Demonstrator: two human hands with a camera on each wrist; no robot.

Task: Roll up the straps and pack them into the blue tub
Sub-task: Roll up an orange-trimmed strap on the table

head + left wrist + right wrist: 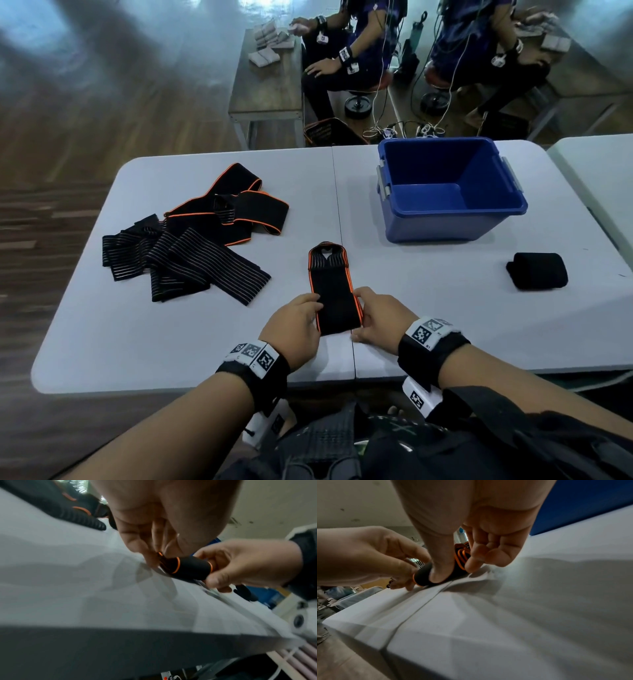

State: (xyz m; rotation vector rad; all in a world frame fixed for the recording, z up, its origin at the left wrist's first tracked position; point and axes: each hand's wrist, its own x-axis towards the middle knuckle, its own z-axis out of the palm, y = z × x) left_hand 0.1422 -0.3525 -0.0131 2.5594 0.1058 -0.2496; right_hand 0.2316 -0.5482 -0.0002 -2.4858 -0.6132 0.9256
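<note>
A black strap with orange edges (334,291) lies on the white table (171,325) in front of me, its near end wound into a roll (192,568). My left hand (298,322) pinches the roll's left end and my right hand (376,317) pinches its right end (440,574). The strap's far end with its loop lies flat, pointing away from me. The blue tub (448,192) stands empty at the back right. A rolled black strap (537,271) lies to its right front. Loose straps (205,233) sit in a heap at the left.
A seam (337,192) runs down the table's middle. A second white table (603,178) adjoins on the right. Beyond the far edge are a wooden bench (267,78) and a seated person (346,58) beside a mirror.
</note>
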